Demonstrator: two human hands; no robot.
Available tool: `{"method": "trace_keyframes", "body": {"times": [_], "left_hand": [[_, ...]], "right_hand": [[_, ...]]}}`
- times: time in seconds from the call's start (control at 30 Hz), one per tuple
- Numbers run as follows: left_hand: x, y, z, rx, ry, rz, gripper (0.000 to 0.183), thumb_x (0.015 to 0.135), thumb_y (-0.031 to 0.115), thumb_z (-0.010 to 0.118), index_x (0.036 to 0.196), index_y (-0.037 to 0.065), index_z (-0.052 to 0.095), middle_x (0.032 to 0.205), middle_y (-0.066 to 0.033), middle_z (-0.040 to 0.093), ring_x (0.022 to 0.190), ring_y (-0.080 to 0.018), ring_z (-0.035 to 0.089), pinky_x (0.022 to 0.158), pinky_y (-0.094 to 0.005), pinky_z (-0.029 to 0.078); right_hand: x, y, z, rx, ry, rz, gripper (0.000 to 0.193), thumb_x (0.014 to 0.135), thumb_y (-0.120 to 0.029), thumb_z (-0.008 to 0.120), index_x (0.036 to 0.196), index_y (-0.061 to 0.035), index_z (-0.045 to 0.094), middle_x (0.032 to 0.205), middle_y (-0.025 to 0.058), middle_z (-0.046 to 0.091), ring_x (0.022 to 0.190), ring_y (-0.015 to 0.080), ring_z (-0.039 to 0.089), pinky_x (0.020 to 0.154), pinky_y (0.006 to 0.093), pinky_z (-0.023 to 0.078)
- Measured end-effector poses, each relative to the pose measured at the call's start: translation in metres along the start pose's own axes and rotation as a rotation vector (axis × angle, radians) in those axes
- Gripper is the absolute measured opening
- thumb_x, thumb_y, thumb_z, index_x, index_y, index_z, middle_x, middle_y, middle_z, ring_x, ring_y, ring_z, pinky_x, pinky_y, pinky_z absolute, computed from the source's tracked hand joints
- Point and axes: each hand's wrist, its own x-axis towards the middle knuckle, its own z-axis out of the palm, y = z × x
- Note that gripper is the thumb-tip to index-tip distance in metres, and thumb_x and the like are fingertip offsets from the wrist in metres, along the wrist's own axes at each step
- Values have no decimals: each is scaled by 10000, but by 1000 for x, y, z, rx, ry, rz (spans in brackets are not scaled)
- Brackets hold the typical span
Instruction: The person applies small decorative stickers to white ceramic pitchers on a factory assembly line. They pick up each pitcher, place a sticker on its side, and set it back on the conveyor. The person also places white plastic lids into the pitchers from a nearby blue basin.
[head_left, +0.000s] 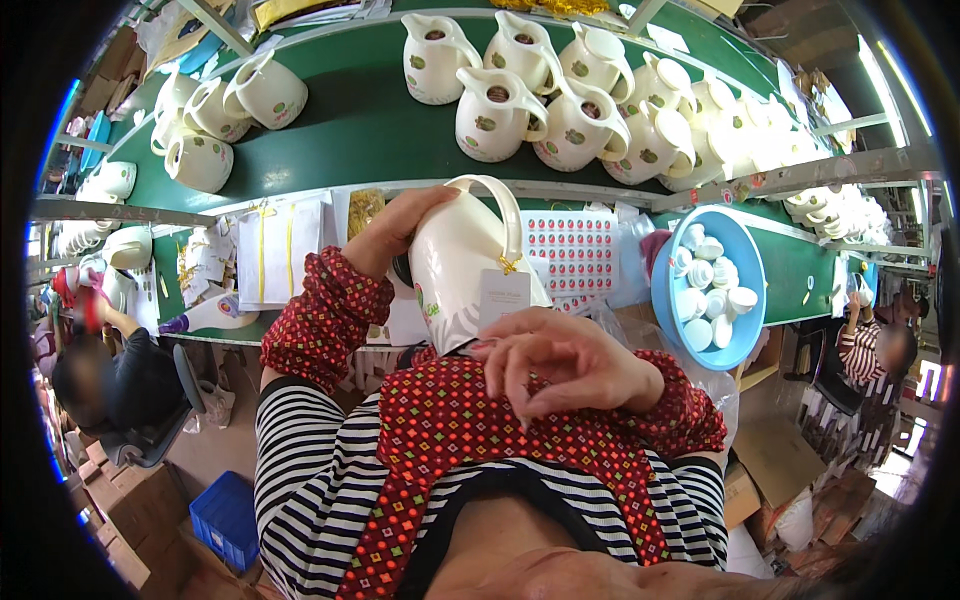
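Observation:
A cream-white jug (447,262) with a printed pattern leans toward my body at the bench's near edge. My left hand (418,212) is wrapped over its upper end, beside the arched handle (508,222). A gold tie (510,264) on the handle carries a pale hang tag (505,296), which lies against the jug's side. Just below the tag, my right hand (570,365) is held in front of my chest. Its fingers are loosely bent and apart, with nothing plainly visible in them. The fingertips come close to the tag's lower edge; whether they touch cannot be made out.
Rows of similar jugs (487,118) stand on the green bench (350,120). A blue basin (665,300) of white round caps sits at right, beside a sticker sheet (575,245). White papers (280,250) and a heat gun-like tool (215,312) lie at left. Other people sit at both sides.

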Motion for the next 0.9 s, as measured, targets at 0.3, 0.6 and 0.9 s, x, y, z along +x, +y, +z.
{"method": "trace_keyframes", "body": {"times": [0.3,0.6,0.9], "left_hand": [[-28,-20,-1,-207,-94,17,473,1037,416,585,1300,38,694,1141,-122,775,1009,-224,751,906,-360,606],[-2,-18,14,-78,-164,-60,499,1038,426,610,1280,-2,695,1136,-159,776,956,-235,760,885,-363,609],[-16,-7,23,-5,-145,15,514,1006,445,644,1261,3,702,1063,-139,782,875,-215,758,812,-349,610]], "right_hand": [[-27,-7,-27,-236,538,-419,762,937,-13,763,1596,-16,380,914,70,701,1060,210,663,1156,496,439],[-2,0,2,-35,124,-105,749,968,-8,753,1606,-21,361,1030,74,688,1042,180,657,1164,462,433],[-2,15,-18,-371,423,-119,799,916,53,768,1603,-24,367,1049,50,684,1051,133,654,1066,327,469]]}}
